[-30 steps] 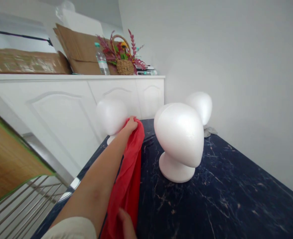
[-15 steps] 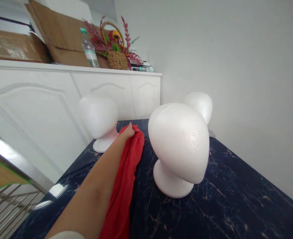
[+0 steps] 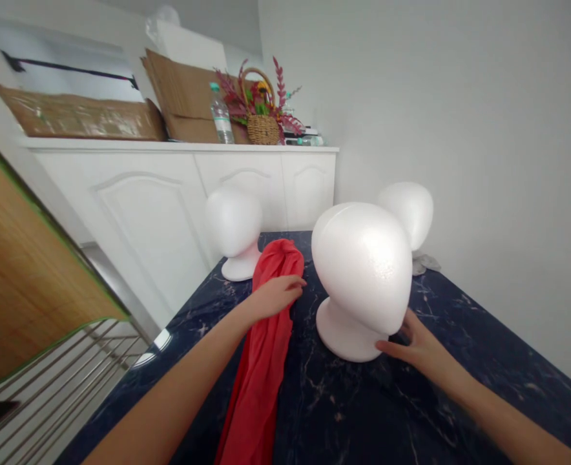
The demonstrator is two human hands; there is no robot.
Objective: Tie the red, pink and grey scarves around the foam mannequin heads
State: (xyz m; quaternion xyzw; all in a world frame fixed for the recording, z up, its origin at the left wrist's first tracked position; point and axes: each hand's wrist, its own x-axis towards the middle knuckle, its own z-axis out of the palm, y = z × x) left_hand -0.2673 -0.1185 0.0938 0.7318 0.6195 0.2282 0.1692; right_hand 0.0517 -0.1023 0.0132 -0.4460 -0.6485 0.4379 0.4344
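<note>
A red cloth lies lengthwise on the dark marbled table, gathered and folded at its far end. Over its far part is my left hand, fingers stretched toward the right, not gripping the fabric. To the right stands a white foam mannequin head on a round base. My right hand is beside its lower right side, thumb and fingers apart; whether it touches the foam I cannot tell. Another white foam head stands left of the cloth, and a third foam head is behind the nearest one.
White cabinets run along the back, carrying cardboard boxes, a plastic bottle and a flower basket. A metal rack and a wooden board are at the left. Crumpled grey material lies by the far head.
My left hand has let go of the red cloth's far end and come back nearer. My right hand has come into view beside the nearest foam head. The view has shifted left.
</note>
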